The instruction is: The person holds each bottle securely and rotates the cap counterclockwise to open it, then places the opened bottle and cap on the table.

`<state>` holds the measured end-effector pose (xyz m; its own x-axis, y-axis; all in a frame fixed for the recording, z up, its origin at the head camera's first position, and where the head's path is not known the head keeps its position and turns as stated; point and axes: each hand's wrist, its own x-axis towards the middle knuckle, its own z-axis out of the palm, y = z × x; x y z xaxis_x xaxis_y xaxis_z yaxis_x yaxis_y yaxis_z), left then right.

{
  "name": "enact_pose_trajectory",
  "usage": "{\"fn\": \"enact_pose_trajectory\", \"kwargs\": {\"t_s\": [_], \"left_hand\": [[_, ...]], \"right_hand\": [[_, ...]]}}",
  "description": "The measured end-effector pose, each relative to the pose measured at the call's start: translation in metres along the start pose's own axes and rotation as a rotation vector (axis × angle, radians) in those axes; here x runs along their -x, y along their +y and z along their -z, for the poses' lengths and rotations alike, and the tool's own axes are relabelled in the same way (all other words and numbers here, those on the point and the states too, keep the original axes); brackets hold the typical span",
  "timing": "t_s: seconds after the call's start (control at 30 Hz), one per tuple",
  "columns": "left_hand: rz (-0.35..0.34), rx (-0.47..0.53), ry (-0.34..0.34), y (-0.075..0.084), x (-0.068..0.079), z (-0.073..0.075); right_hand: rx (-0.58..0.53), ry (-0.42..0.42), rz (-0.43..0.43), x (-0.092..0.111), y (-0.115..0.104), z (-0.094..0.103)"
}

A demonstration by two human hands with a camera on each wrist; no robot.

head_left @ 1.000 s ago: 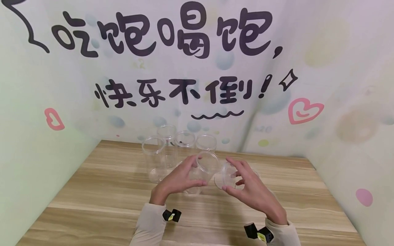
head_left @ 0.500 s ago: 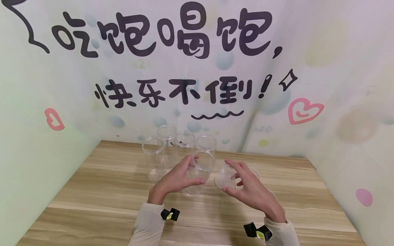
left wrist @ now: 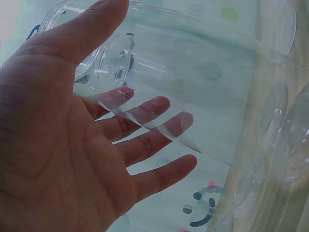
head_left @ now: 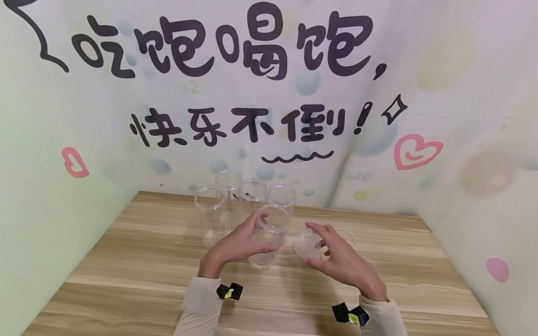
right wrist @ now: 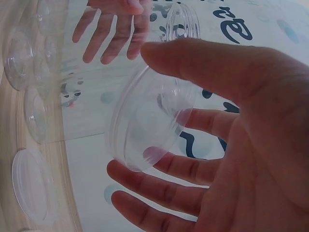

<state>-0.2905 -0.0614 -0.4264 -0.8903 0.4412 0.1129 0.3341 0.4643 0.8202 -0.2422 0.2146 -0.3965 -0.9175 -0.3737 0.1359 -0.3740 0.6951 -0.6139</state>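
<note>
A tall clear plastic jar (head_left: 275,234) stands uncapped in my left hand (head_left: 237,243), which grips its side between thumb and fingers. Through the jar wall (left wrist: 207,101) the left fingertips show in the left wrist view. To its right, my right hand (head_left: 346,262) pinches a clear round lid (right wrist: 145,116) between thumb and fingers, tipped up on its edge. A gap separates the lid from the jar in the head view. Whether the jar's base touches the table is hard to tell.
Several clear jars (head_left: 210,219) stand upright behind and left of my left hand. Clear lids, one beyond my right hand (head_left: 347,237), lie on the wooden table (head_left: 126,280). A printed cloth wall (head_left: 235,88) closes off the back and sides.
My left hand has shifted slightly left with the jar, which looks more upright. My right hand, still holding the lid, has lowered a little.
</note>
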Motion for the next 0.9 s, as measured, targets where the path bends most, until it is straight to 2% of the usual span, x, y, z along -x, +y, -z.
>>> {"fn": "enact_pose_trajectory", "kwargs": {"t_s": [0.17,0.57,0.9], "left_hand": [[0.014,0.014,-0.011,-0.002,0.001,0.002],[-0.002,0.01,-0.01,-0.006,0.002,0.005],[0.001,0.026,-0.011,-0.009,0.002,0.006]], "right_hand": [[0.018,-0.007,-0.009,-0.002,0.003,-0.002],[0.055,-0.037,-0.04,-0.006,0.007,-0.009],[0.05,-0.07,-0.089,-0.009,0.011,-0.017]]}}
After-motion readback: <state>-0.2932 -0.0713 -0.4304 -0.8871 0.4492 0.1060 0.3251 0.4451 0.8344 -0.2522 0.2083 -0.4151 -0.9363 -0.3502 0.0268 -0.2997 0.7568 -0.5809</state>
